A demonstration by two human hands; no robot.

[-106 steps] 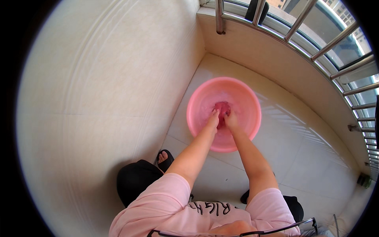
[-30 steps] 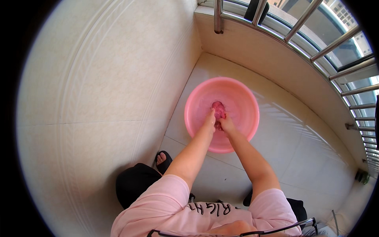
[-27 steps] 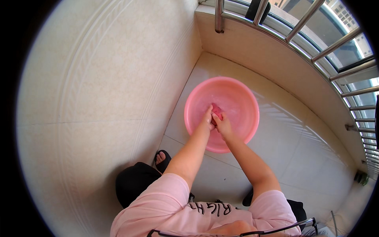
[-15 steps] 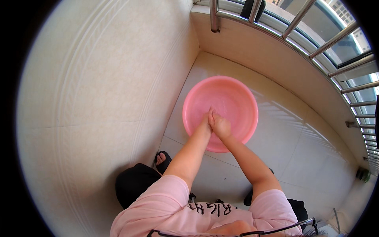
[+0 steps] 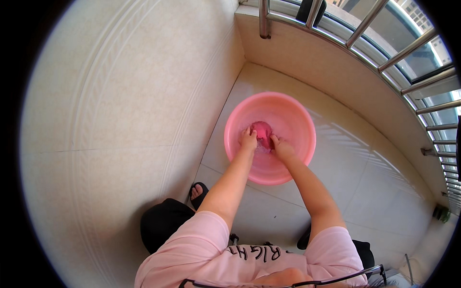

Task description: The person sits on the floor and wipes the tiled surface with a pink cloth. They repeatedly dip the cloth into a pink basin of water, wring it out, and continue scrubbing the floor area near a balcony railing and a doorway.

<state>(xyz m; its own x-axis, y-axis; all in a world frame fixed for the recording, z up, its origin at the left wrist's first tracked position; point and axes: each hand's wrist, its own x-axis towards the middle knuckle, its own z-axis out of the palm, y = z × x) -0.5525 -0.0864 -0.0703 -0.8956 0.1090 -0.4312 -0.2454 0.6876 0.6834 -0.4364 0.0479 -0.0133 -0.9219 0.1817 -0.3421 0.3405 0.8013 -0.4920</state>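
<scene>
A round pink plastic basin stands on the tiled floor in front of me, with some water in it. Between my hands, low inside the basin, a wet dark-pink cloth is spread out and bunched. My left hand grips its left edge, fingers curled over it. At its right edge, my right hand pinches the cloth with the thumb on top. Small bubbles or splashes show at the cloth's lower end. The undersides of my fingers are hidden.
A cream tiled wall rises close on the left. Beyond the basin runs a low wall topped by metal railings and a window. My foot in a black sandal is near the basin's lower left.
My hands were clasped together over the basin with no cloth visible. Now they have moved apart, left and right, and the dark-pink cloth shows between them.
</scene>
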